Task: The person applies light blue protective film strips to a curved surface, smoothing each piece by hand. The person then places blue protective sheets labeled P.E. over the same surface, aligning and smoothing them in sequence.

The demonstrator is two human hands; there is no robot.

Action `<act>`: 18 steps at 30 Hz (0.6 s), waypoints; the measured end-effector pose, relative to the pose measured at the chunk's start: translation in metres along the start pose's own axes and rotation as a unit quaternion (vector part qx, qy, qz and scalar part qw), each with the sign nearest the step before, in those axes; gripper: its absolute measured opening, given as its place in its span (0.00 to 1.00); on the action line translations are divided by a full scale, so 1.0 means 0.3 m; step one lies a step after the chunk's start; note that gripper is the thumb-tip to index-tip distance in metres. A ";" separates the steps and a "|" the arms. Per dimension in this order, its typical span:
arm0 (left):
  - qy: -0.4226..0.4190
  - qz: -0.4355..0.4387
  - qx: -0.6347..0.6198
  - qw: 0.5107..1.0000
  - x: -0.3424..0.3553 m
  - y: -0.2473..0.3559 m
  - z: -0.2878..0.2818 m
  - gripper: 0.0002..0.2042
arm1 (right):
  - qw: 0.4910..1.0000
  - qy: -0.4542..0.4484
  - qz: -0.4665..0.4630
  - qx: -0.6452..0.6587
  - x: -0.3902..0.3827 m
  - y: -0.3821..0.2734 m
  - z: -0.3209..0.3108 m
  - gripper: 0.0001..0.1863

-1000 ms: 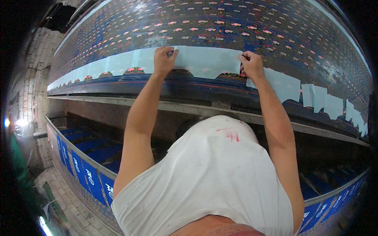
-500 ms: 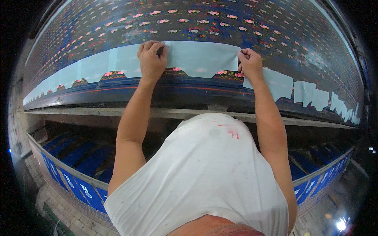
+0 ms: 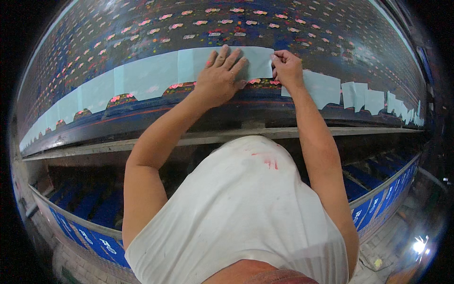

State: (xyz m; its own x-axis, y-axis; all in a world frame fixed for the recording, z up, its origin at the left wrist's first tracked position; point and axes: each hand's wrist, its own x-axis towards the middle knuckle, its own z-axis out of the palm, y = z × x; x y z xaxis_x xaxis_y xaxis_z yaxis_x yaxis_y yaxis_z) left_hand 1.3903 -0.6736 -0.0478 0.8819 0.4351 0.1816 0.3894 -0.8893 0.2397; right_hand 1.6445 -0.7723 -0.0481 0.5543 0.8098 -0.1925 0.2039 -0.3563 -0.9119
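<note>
The left hand [image 3: 218,78] has slid right and now lies flat, fingers spread, on the pale paper strip [image 3: 146,75], close to the right hand [image 3: 286,68], which pinches the strip's edge. The strip lies along the printed cloth [image 3: 227,23]; blue crates [image 3: 94,208] sit below the bench.

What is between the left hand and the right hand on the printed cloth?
In the head view, only a short stretch of the pale blue paper strip lies between the left hand and the right hand.

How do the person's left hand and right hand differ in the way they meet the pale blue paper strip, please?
The left hand lies flat, fingers spread, palm pressed on the pale blue paper strip. The right hand is curled, fingertips pinching the strip's end. The left covers more paper than the right. Both touch the same strip on the patterned blue cloth.
</note>
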 end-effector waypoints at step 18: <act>-0.016 -0.059 0.105 0.993 0.316 0.374 0.165 0.47 | 0.803 0.020 -0.194 -0.563 -0.098 0.192 -0.889 0.12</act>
State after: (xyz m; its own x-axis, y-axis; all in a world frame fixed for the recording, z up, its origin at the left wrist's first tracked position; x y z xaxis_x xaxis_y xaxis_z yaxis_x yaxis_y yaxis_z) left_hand 1.5308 -0.7390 -0.0508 0.8338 0.5359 0.1323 0.5341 -0.8438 0.0520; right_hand 1.8551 -0.9411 0.0017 0.2932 0.9541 0.0605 0.9556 -0.2944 0.0112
